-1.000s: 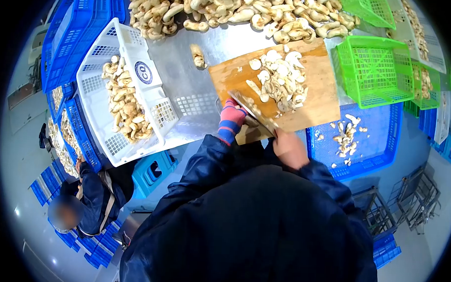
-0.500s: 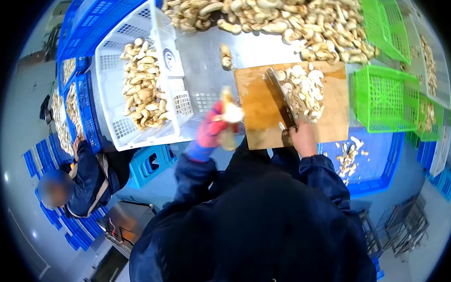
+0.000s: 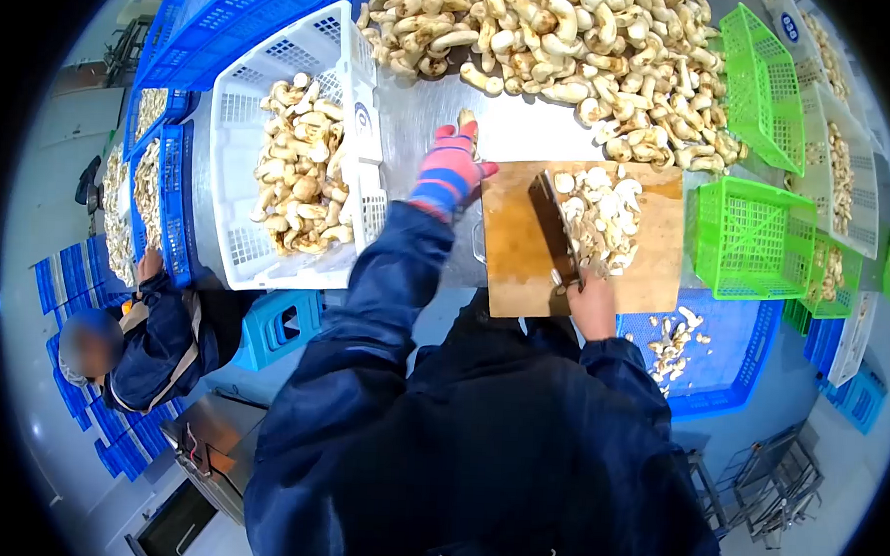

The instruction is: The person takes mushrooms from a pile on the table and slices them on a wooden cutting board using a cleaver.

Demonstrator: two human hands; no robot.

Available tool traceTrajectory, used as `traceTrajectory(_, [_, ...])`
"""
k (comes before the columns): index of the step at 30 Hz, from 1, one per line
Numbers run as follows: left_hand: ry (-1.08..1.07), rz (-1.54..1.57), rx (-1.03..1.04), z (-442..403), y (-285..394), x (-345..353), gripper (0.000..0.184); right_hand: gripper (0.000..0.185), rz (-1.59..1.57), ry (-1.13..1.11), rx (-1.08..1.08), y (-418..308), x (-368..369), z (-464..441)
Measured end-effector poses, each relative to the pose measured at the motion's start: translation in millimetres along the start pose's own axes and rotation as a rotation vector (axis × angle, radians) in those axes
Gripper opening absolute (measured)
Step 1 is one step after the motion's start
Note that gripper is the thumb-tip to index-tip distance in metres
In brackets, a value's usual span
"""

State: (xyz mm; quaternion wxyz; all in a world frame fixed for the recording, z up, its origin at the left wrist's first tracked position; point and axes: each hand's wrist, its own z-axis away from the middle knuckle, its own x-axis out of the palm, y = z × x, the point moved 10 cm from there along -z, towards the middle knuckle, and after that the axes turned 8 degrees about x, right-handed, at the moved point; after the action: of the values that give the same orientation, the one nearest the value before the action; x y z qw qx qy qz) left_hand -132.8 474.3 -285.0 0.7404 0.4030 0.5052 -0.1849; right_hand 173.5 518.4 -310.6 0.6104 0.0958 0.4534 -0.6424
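Note:
My left hand (image 3: 449,170), in a pink and blue striped glove, reaches forward over the metal table with its fingers apart. A single mushroom (image 3: 467,120) lies at its fingertips, partly hidden by them; firm contact cannot be made out. Bare and closed, my right hand (image 3: 593,301) grips a broad-bladed knife (image 3: 555,218), whose handle is mostly covered. The blade rests edgewise over a wooden cutting board (image 3: 523,291). Cut mushroom pieces (image 3: 604,215) are heaped on the board, right of the blade.
A large mushroom pile (image 3: 561,47) covers the table's far side. At left stands a white crate (image 3: 238,173) of mushrooms; green baskets (image 3: 755,240) stand right. Below the board's right side is a blue crate (image 3: 727,356) with scraps. Another person (image 3: 159,337) works at far left.
My left hand has moved forward to the lone mushroom, and the mushroom it held upright earlier is out of it. My right hand keeps the knife on the board. The view has shifted slightly.

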Motion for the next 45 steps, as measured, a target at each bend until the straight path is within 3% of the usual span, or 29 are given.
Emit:
traceTrajectory(3, [0.155, 0.086, -0.014, -22, -24, 46, 0.053, 0.024, -0.072, -0.122, -0.011, -1, 5, 24])
traceTrajectory(6, [0.324, 0.68, -0.032, -26, -80, 81, 0.045, 0.018, -0.168, -0.176, -0.132, 8, 15, 42])
traceTrajectory(7, [0.15, 1.266, -0.348, -8, -69, 84, 0.041, 0.019, -0.177, -0.166, -0.095, 20, 15, 39])
traceTrajectory(10, [-0.072, 2.224, -0.269, 30, -32, 75, 0.044, 0.02, -0.185, -0.134, 0.029, 47, 9, 24])
traceTrajectory(11, [-0.174, 2.515, -0.216, 48, -7, 61, 0.045, 0.021, -0.092, -0.018, -0.02, 58, 6, 12])
traceTrajectory(12, [-0.285, 2.709, -0.314, 65, 1, 69, 0.048, 0.021, -0.119, 0.008, -0.015, 50, -3, 7])
traceTrajectory(16, [-0.492, 2.869, -0.349, 112, 41, 80, 0.049, 0.023, -0.205, -0.029, 0.043, 41, -5, -3])
traceTrajectory(19, [-0.38, 2.764, -0.775, 138, 32, 145, 0.046, 0.024, -0.33, -0.063, 0.142, 33, -5, 7])
traceTrajectory(20, [-0.436, 2.77, -0.735, 142, 27, 164, 0.042, 0.026, -0.267, -0.03, 0.092, 28, -9, 9])
traceTrajectory(23, [-0.266, 2.526, -0.881, 158, 8, 197, 0.038, 0.025, -0.2, -0.098, 0.087, 23, -4, 18])
traceTrajectory(26, [-0.243, 2.395, -0.942, 163, 6, 193, 0.029, 0.023, -0.194, -0.134, 0.023, 9, -7, 29])
traceTrajectory(29, [-0.156, 2.396, -1.005, 159, 0, 200, 0.027, 0.022, -0.148, -0.169, -0.025, 10, -1, 31])
traceTrajectory(35, [-0.222, 2.516, -1.046, 151, 2, 196, 0.034, 0.021, -0.018, -0.149, -0.09, -7, 27, 2])
traceTrajectory(39, [-0.286, 2.619, -0.989, 150, 4, 182, 0.036, 0.025, -0.091, -0.174, 0.015, -33, 43, -48])
traceTrajectory(41, [-0.225, 2.626, -0.939, 148, 18, 147, 0.036, 0.024, 0.026, -0.03, -0.157, -40, 23, -46])
traceTrajectory(42, [-0.232, 2.602, -0.771, 144, 24, 129, 0.041, 0.023, 0.004, 0.006, -0.148, -31, 14, -40])
traceTrajectory(43, [-0.467, 2.598, -0.627, 144, 47, 104, 0.042, 0.022, -0.013, 0.031, -0.136, -20, 10, -31])
traceTrajectory(45, [-0.575, 2.272, -0.264, 120, 91, 74, 0.04, 0.019, -0.133, 0.094, -0.092, 0, 3, -11])
